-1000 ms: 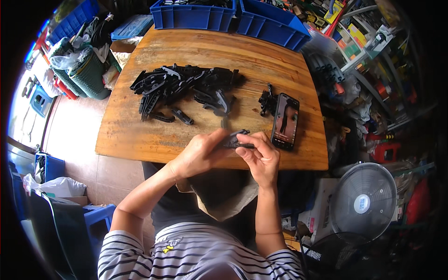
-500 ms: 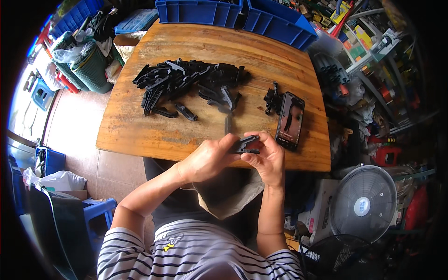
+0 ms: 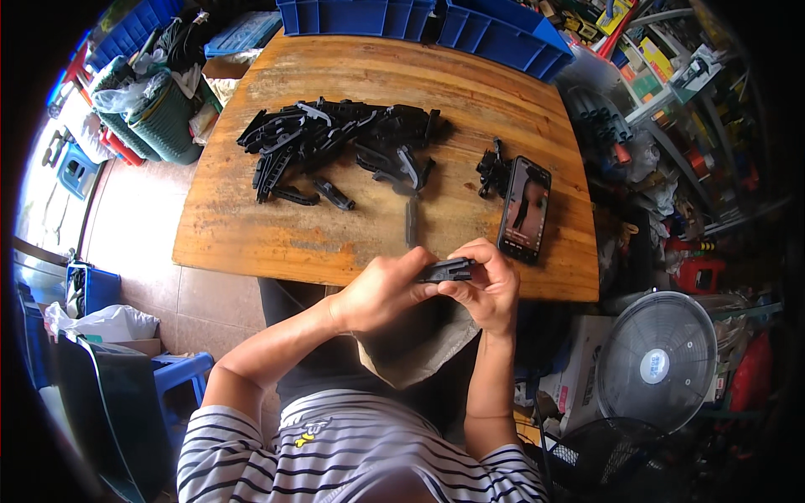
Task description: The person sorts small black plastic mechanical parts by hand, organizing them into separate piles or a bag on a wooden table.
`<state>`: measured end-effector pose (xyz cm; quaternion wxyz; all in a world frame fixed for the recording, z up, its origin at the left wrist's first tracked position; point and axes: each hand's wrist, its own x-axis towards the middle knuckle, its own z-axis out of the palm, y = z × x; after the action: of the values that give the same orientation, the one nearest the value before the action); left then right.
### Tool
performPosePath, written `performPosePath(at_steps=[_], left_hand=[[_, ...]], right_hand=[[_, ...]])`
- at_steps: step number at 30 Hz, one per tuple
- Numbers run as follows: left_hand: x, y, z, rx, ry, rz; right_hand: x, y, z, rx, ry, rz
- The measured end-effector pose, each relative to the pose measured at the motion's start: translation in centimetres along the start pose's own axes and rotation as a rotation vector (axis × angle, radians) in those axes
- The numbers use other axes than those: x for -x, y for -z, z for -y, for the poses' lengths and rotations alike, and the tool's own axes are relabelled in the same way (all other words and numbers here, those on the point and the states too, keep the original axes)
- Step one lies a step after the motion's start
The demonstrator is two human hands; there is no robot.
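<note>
Just off the table's near edge, my left hand (image 3: 379,290) and my right hand (image 3: 490,287) meet around a dark plastic part (image 3: 446,271). It is long, narrow and black-grey; its exact kind does not show. The left fingers close on one end, and the right thumb and fingers pinch the other. Beyond them on the wooden table (image 3: 243,239) lies a slim dark strip (image 3: 411,220). Farther off is a heap of black plastic parts (image 3: 327,134), with a few loose ones (image 3: 334,194) at its near side.
A lit phone (image 3: 526,210) lies at the table's right, beside a small cluster of black parts (image 3: 493,170). Blue bins (image 3: 503,42) line the far edge. A pale cloth or bag (image 3: 419,356) hangs below my hands. To the right stands a fan (image 3: 656,362).
The part has turned in my fingers: its forked end, spread apart before, now looks narrower and more compact. My right hand has shifted slightly right, its fingers closer around the end.
</note>
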<state>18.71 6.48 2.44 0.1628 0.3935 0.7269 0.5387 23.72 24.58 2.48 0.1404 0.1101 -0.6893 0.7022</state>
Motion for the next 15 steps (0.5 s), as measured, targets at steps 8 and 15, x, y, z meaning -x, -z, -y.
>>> performPosePath(at_steps=[8, 15], left_hand=[[0.3, 6.9, 1.8, -0.703, -0.176, -0.377], [-0.6, 9.2, 3.8, -1.1, 0.032, -0.206]], right_hand=[[0.8, 1.0, 2.0, 0.493, -0.107, 0.327], [-8.6, 1.5, -1.8, 0.996, 0.331, 0.143]])
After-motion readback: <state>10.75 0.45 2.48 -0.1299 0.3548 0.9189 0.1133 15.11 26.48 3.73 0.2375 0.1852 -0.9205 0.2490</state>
